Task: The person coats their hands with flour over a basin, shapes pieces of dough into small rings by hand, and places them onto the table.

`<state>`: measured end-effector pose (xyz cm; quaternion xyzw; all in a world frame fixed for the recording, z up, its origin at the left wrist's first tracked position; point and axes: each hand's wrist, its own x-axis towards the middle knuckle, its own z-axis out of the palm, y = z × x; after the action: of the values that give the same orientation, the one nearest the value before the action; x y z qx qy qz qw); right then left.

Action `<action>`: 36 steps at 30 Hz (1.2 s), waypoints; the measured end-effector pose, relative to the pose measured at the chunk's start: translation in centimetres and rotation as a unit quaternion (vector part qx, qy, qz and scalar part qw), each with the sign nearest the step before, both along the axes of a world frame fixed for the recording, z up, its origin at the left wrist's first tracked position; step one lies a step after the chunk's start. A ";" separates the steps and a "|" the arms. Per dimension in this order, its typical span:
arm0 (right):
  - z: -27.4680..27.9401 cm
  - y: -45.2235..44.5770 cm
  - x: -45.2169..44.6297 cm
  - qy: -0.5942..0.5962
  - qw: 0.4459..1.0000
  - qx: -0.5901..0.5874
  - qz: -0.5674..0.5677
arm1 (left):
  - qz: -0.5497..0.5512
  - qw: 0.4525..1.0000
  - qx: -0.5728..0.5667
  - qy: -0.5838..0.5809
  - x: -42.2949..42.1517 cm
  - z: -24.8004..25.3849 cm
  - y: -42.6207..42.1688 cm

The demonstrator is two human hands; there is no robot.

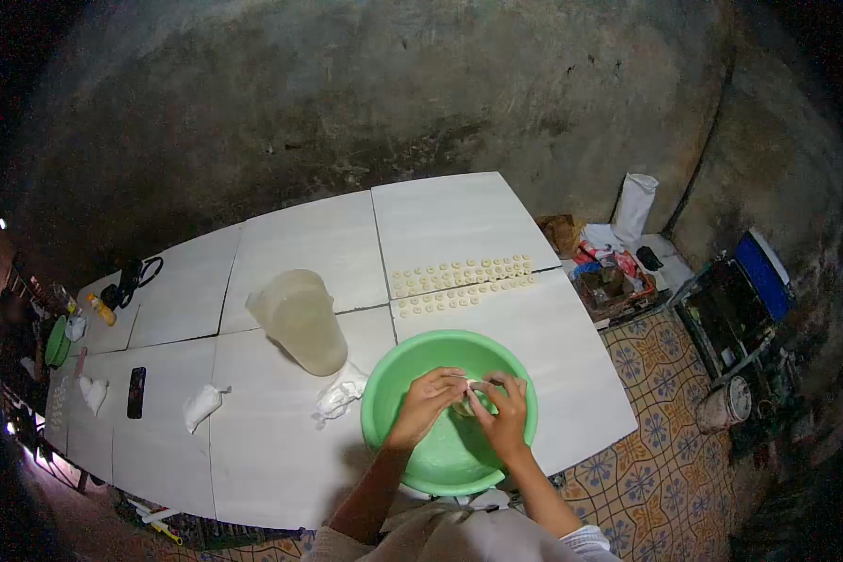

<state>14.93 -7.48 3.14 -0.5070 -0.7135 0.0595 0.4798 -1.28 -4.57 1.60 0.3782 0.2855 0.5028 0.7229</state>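
Note:
Both my hands are held close together over a wide green plastic basin (pixel 393 361) at the table's near edge. My left hand (pixel 425 405) has its fingers bent and closed, the tips meeting those of the other hand. My right hand (pixel 504 414) pinches at the same spot with thumb and index finger. Whatever is between the fingertips is too small and too covered to make out. A pale lump (pixel 463 408) shows partly below the fingers, inside the basin. Beyond the basin, small pale round pieces (pixel 461 281) that look like dough lie in several rows.
Left of the basin stand a large cloudy plastic pitcher (pixel 302 323) and a crumpled white plastic bag (pixel 342 391). Farther left lie a tied white bag (pixel 203 406), a phone (pixel 137 392) and a black cable (pixel 133 284). A cluttered crate (pixel 613 290) sits off the table's right end.

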 end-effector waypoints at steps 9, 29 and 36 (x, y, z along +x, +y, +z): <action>0.6 0.1 0.7 -0.038 0.998 -0.007 0.041 | 0.009 0.999 -0.044 0.000 0.1 -0.5 0.1; -0.2 0.0 0.1 0.090 0.996 -0.007 -0.014 | 0.004 0.989 -0.084 -0.121 1.1 -2.5 0.3; 0.1 0.3 0.0 0.183 0.977 -0.112 0.009 | 0.056 0.992 -0.079 -0.079 1.5 -1.8 -0.1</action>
<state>14.95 -7.20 3.26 -0.5315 -0.6073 0.2347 0.5419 0.26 -4.63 -0.25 0.2625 0.2870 0.5466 0.7416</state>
